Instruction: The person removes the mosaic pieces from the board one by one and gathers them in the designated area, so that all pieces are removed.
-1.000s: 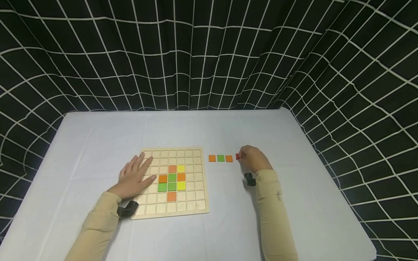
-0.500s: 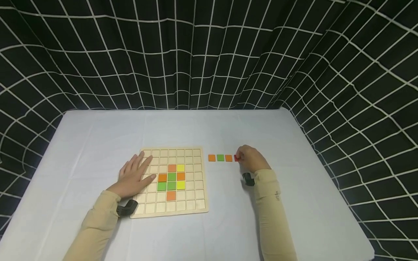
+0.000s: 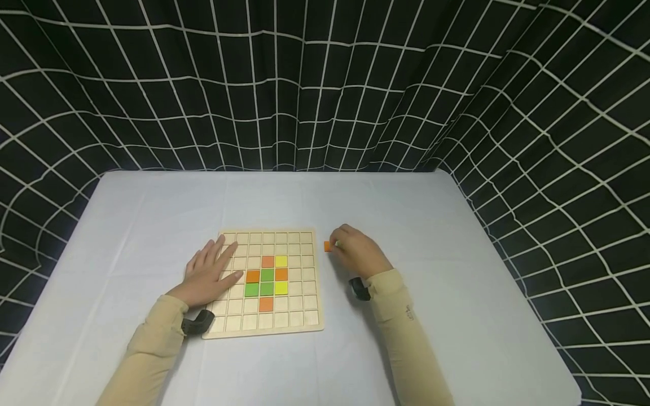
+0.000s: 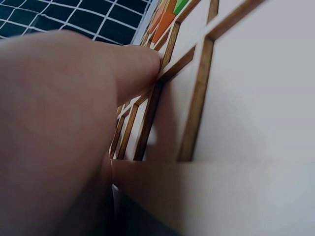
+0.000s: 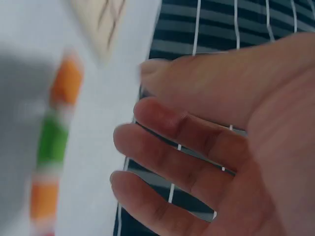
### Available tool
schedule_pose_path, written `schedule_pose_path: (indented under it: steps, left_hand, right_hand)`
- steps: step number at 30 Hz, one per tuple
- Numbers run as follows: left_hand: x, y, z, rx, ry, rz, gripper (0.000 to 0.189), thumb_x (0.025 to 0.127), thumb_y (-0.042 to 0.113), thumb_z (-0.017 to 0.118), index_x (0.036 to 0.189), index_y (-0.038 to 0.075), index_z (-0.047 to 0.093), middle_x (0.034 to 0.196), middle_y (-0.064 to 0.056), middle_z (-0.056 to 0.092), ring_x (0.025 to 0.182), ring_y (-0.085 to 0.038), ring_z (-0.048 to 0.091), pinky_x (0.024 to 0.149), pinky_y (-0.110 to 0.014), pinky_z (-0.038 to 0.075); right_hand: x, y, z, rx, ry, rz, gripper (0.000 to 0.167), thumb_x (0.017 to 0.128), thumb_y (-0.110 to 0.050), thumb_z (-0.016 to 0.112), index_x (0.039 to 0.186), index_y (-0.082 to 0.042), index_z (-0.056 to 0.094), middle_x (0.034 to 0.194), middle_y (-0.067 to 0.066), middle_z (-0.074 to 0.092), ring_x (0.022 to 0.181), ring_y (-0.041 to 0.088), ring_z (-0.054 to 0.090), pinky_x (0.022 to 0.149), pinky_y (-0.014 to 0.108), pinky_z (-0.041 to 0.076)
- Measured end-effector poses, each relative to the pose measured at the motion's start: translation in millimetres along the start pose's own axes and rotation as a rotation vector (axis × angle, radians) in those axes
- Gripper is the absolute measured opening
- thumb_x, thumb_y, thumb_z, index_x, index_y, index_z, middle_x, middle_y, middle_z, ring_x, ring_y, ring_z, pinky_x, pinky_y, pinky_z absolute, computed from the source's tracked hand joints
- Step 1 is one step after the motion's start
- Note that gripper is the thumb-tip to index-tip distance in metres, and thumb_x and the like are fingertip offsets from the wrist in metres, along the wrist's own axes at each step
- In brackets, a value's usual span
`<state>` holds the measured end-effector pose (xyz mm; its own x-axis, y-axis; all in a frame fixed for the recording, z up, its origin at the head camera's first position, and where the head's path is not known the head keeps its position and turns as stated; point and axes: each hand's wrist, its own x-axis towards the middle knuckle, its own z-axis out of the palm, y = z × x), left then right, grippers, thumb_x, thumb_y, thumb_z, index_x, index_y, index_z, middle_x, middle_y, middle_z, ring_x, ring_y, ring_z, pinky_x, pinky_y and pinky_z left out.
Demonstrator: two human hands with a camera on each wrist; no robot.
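Nine coloured tiles (image 3: pixel 267 275) sit in the squares of a wooden board (image 3: pixel 304 304), bunched around its middle. Counting from the board's far side, I see a salmon and a yellow, then orange, green, orange, then green, green, yellow, and one salmon alone nearest the person.

The person's left hand (image 3: pixel 205 276) lies spread over the board's left part, its grip relaxed and holding nothing, the thumb pressed to the wood just beside the orange tile on the cluster's left.

Off the board's right edge hovers the right hand (image 3: pixel 358 248), fingers gently bent. Its grip is slack and empty, with a gap under the thumb. Below it, leading away from the board, runs a line of loose tiles: an orange tile (image 3: pixel 327 246) nearest the board, a green tile (image 5: pixel 52 140), a second orange tile (image 5: pixel 44 199) and a sliver of red, all blurred from the right wrist. From above, the hand covers most of that line, so I can't tell whether fingertips touch any of it.

Tan sleeves (image 3: pixel 413 338) reach in from the board's near side. Under the board spreads a white-covered table (image 3: pixel 487 327); beyond it hangs a black curtain (image 3: pixel 325 62) with white grid lines.
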<state>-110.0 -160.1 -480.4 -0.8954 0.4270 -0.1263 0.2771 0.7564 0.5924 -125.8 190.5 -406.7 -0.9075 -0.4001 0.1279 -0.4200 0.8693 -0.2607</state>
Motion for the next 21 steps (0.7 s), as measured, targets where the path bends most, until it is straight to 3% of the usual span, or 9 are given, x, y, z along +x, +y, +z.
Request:
schedule_pose_path:
  steps: [3, 10, 15, 21]
  left_hand:
    - [-0.9, 0.7, -0.8, -0.013, 0.002, 0.005, 0.074, 0.098, 0.048, 0.045, 0.155, 0.013, 0.012, 0.160, -0.018, -0.008, 0.145, -0.041, -0.011, 0.110, -0.063, -0.006]
    - [-1.8, 3.6, -3.5, -0.001, -0.010, -0.005, 0.073, 0.099, 0.048, 0.044, 0.155, 0.013, 0.012, 0.160, -0.017, -0.009, 0.145, -0.040, -0.011, 0.111, -0.062, -0.006]
    - [-1.5, 5.9, -5.6, -0.005, 0.001, -0.008, 0.073, 0.098, 0.046, 0.046, 0.154, 0.012, 0.014, 0.160, -0.018, -0.006, 0.145, -0.041, -0.008, 0.111, -0.062, -0.005]
    - [-2.6, 6.1, -4.9, -0.009, -0.003, -0.009, 0.073, 0.098, 0.045, 0.046, 0.154, 0.012, 0.014, 0.160, -0.018, -0.007, 0.145, -0.042, -0.008, 0.111, -0.063, -0.004]
  right_hand:
    - [2.9, -22, 11, -0.011, -0.007, -0.122, 0.008, 0.086, -0.012, 0.072, 0.092, -0.012, 0.066, 0.094, -0.001, 0.064, 0.081, 0.011, 0.060, 0.074, 0.026, 0.053]
    - [3.7, -69, 33, 0.020, -0.149, -0.300, 0.002, 0.090, -0.016, 0.067, 0.092, -0.015, 0.067, 0.090, -0.007, 0.061, 0.079, 0.005, 0.056, 0.072, 0.018, 0.049]
    - [0.8, -90, 42, 0.016, -0.218, -0.355, 0.008, 0.092, -0.024, 0.066, 0.095, -0.017, 0.068, 0.092, -0.008, 0.062, 0.081, 0.004, 0.056, 0.075, 0.016, 0.048]
    - [-5.6, -104, 52, -0.017, -0.247, -0.397, 0.021, 0.087, -0.037, 0.070, 0.095, -0.017, 0.069, 0.091, -0.009, 0.062, 0.084, 0.005, 0.053, 0.074, 0.014, 0.044]
